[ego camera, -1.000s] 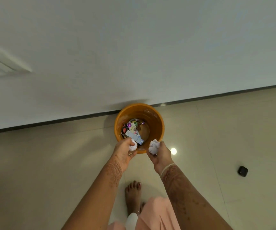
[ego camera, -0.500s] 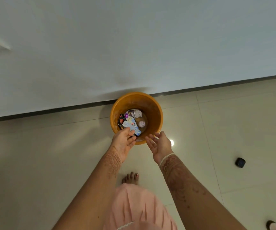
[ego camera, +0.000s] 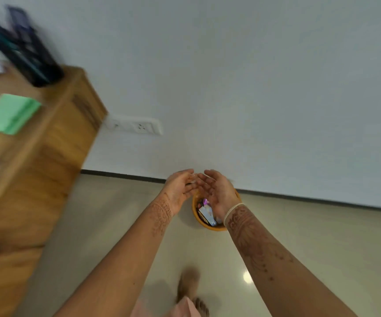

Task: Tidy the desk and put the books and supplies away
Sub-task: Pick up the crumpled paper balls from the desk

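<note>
Both hands are held up in front of the wall, palms turned toward each other. The left hand (ego camera: pixel 178 188) and the right hand (ego camera: pixel 217 191) are seen with fingers loosely spread and nothing gripped in either; their fingertips nearly meet, though blur keeps actual contact from being judged. Directly below and behind them the orange bin (ego camera: pixel 209 226) is set on the floor against the dark skirting strip, its rim partly hidden by the right wrist. Coloured wrappers and paper (ego camera: pixel 206 212) are seen inside it, well apart from the fingers.

At the left the wooden desk (ego camera: pixel 36 156) is seen, its corner close to the wall. A green pad (ego camera: pixel 7 114) is laid flat on its top, and a dark, blurred upright holder (ego camera: pixel 27 51) is stood near the far edge. A white socket plate (ego camera: pixel 136 126) is fixed to the wall just beside the desk. A wide stretch of pale tiled floor (ego camera: pixel 322 236) is left open to the right of the bin.
</note>
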